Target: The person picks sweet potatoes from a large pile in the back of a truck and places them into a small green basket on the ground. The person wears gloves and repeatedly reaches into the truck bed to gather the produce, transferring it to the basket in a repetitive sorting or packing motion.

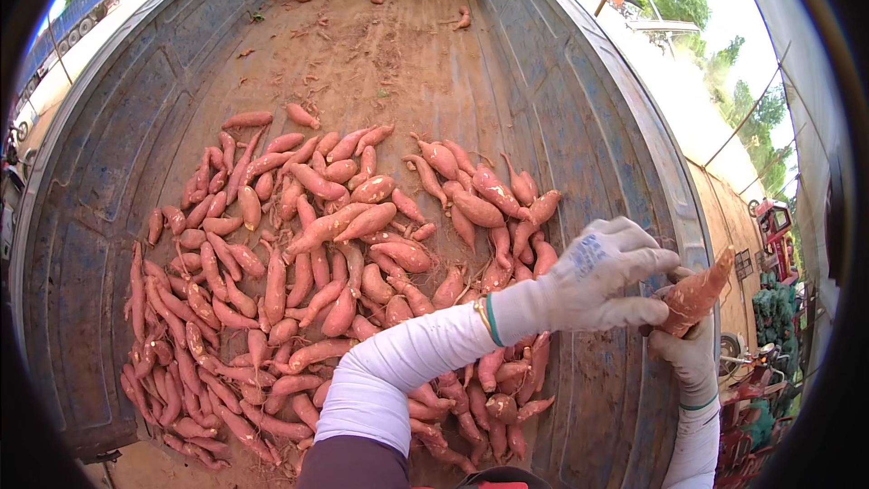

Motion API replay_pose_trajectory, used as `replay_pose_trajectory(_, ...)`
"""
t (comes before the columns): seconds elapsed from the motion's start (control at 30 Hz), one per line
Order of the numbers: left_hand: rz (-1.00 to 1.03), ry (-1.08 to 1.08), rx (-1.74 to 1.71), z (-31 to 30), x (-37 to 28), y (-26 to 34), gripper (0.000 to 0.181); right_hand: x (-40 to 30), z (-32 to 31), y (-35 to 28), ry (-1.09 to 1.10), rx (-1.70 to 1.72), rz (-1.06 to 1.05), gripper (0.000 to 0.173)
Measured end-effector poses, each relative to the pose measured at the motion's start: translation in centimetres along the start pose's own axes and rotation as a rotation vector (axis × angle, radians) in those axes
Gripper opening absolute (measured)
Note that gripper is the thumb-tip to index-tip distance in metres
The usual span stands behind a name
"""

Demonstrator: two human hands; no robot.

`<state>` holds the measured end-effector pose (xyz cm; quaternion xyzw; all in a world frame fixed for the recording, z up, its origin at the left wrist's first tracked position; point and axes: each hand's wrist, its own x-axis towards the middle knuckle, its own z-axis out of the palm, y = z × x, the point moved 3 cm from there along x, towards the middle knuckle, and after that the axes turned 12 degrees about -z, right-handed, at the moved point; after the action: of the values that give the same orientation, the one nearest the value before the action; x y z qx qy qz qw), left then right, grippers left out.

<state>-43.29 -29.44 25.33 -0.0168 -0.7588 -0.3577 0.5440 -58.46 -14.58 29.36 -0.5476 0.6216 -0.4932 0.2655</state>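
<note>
My right hand [686, 353], in a pale work glove, grips a thick sweet potato [699, 292] near the top of the right side wall. The root's pointed end tilts up and right. My left hand [607, 278], gloved too, reaches across from the left; its fingers are apart at the root's left end, and whether they touch it is unclear. Both forearms wear white sleeves. Below and left of the hands, a large heap of reddish sweet potatoes [312, 231] covers much of the truck bed, and part of it is hidden behind my left arm.
Metal side walls [590, 115] enclose the rusty cargo bed [353, 68], where a few stray roots and plant scraps lie at the far end. Outside on the right are red vehicles [774, 221] and green netting [777, 312]. A blue truck [88, 3] stands beyond the left wall.
</note>
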Motion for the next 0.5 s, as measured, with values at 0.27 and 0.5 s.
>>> replay_pose_trajectory(0.27, -1.448, -0.159, 1.385, -24.0, -20.5, -13.4, 0.076, 1.3, 0.8, -1.2, 0.010, 0.141, -0.025, 0.078)
replay_pose_trajectory(0.5, -1.629, -0.028, 1.089, -25.0, -21.7, -11.1, 0.086, 1.3, 1.0, -1.0, -0.004, 0.107, 0.045, 0.077)
